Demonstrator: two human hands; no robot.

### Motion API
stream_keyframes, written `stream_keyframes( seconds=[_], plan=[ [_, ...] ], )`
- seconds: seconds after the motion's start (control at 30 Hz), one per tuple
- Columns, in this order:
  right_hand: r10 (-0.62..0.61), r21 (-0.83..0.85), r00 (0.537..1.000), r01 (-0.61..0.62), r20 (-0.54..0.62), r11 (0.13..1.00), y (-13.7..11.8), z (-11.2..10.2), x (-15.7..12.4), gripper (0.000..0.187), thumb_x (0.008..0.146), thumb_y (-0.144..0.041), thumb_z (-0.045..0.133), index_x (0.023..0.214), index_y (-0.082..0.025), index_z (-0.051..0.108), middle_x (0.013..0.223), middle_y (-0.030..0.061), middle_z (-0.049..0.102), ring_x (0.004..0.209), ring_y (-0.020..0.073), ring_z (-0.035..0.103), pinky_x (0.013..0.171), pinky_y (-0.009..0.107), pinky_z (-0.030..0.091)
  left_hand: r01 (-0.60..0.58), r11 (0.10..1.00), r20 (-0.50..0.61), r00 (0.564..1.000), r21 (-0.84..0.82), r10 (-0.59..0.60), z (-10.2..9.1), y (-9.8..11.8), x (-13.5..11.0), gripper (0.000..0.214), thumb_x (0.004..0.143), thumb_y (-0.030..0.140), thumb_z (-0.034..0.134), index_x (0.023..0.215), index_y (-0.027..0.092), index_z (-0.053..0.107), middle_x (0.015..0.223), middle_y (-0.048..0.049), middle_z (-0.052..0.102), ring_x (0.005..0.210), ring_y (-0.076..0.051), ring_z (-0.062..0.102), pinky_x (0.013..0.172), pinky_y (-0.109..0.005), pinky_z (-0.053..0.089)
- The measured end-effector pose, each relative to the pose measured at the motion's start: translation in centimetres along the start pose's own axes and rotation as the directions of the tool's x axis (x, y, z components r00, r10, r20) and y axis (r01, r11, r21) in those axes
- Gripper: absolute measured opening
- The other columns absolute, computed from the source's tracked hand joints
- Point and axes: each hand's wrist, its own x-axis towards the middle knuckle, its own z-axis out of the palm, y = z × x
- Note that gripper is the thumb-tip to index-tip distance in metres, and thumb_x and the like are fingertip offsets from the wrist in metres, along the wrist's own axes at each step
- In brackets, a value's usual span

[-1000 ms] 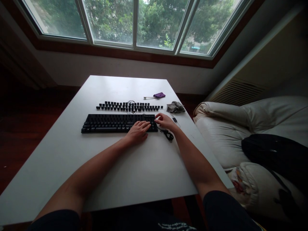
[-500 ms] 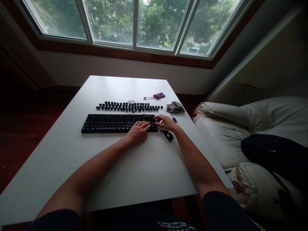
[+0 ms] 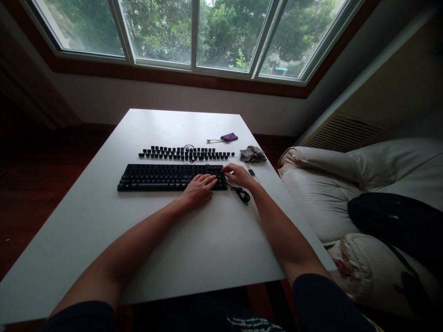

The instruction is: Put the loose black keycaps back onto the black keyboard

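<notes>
A black keyboard (image 3: 155, 177) lies across the white table, several of its keys showing no caps near the back. My left hand (image 3: 200, 186) rests on its right part, fingers stretched out over the number-pad end. At the keyboard's right edge is my right hand (image 3: 237, 174), thumb and fingers bent together in a pinch; whatever is between the fingertips is too small to make out. Behind the keyboard, loose black keycaps (image 3: 169, 151) stand in two rows. A wire keycap puller (image 3: 188, 161) appears to lie among them.
A coiled black cable (image 3: 242, 195) lies beside my right wrist. Further back on the table (image 3: 180, 258) are a grey crumpled cloth (image 3: 252, 154), a purple cloth (image 3: 229, 137) and a thin stick (image 3: 213, 140). A cream sofa (image 3: 311, 193) borders the right side.
My right hand's fingers have lifted slightly and drawn closer together at the keyboard's edge. My left hand stays in place.
</notes>
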Motion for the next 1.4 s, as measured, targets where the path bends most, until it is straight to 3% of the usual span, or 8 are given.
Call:
stream_keyframes(
  seconds=[0.2,0.4,0.57,0.7,0.83,1.17,1.4],
  plan=[
    [-0.003,0.006,1.000,0.003,-0.004,1.000,0.3,0.1,-0.1,0.022,0.086,-0.021,0.064,0.106,-0.021,0.072,0.100,0.0052,0.069,0.085,0.0170,0.066,0.076,0.030,0.056,-0.001,1.000,-0.002,1.000,0.000,0.001,0.1,0.0,0.0,0.058,0.093,0.030,0.053,0.149,0.016,0.048,0.156,-0.0108,0.047,0.142,-0.029,0.041,0.118,-0.047,0.031],
    [0.009,0.034,1.000,-0.008,-0.014,0.999,0.6,0.0,0.0,0.018,0.087,-0.029,0.064,0.101,-0.022,0.072,0.098,0.0046,0.070,0.084,0.0173,0.066,0.073,0.029,0.054,0.000,1.000,-0.001,1.000,0.005,0.000,0.0,-0.1,0.0,0.058,0.093,0.030,0.053,0.149,0.016,0.048,0.156,-0.0106,0.047,0.142,-0.029,0.041,0.118,-0.046,0.031],
    [0.100,0.015,0.982,-0.099,-0.158,0.995,1.8,-0.4,0.3,0.020,0.088,-0.031,0.060,0.101,-0.022,0.071,0.093,0.0042,0.071,0.085,0.0193,0.066,0.077,0.032,0.054,0.011,1.000,0.004,1.000,0.002,-0.011,-0.2,0.0,-0.1,0.058,0.092,0.031,0.053,0.149,0.017,0.049,0.156,-0.0102,0.047,0.142,-0.029,0.041,0.118,-0.046,0.031],
    [0.169,-0.075,0.918,-0.208,-0.358,0.975,3.1,-0.6,1.2,0.019,0.087,-0.030,0.058,0.097,-0.021,0.070,0.096,0.0059,0.071,0.084,0.0202,0.065,0.080,0.034,0.052,0.016,1.000,0.005,1.000,-0.006,-0.016,-0.4,-0.1,-0.2,0.059,0.093,0.032,0.053,0.149,0.017,0.048,0.157,-0.0092,0.046,0.142,-0.029,0.041,0.119,-0.046,0.030],
    [0.175,-0.163,0.882,-0.269,-0.437,0.949,3.9,-0.7,2.9,0.019,0.087,-0.027,0.056,0.099,-0.019,0.069,0.094,0.0070,0.071,0.083,0.0211,0.064,0.085,0.036,0.051,0.022,1.000,0.010,1.000,-0.012,-0.022,-0.5,-0.2,-0.4,0.059,0.093,0.032,0.052,0.150,0.017,0.047,0.158,-0.0091,0.045,0.144,-0.029,0.040,0.119,-0.046,0.029],
    [0.258,-0.393,0.854,-0.450,-0.452,0.802,4.4,0.3,5.9,0.033,0.092,-0.023,0.055,0.123,-0.018,0.062,0.114,0.0151,0.066,0.090,0.0253,0.062,0.082,0.036,0.047,0.014,1.000,-0.015,1.000,0.006,-0.014,-1.2,0.1,-0.6,0.068,0.092,0.027,0.052,0.157,0.021,0.035,0.157,-0.0096,0.045,0.144,-0.027,0.040,0.121,-0.046,0.027],
    [0.343,-0.422,0.861,-0.489,-0.375,0.764,4.7,-0.4,7.1,0.034,0.092,-0.022,0.058,0.126,-0.018,0.061,0.121,0.0182,0.064,0.099,0.0292,0.062,0.086,0.038,0.045,0.035,0.999,-0.018,0.999,0.038,-0.035,-1.2,-0.2,-0.6,0.059,0.093,0.030,0.052,0.151,0.021,0.045,0.157,-0.0098,0.045,0.144,-0.028,0.039,0.121,-0.049,0.026]
  ],
)
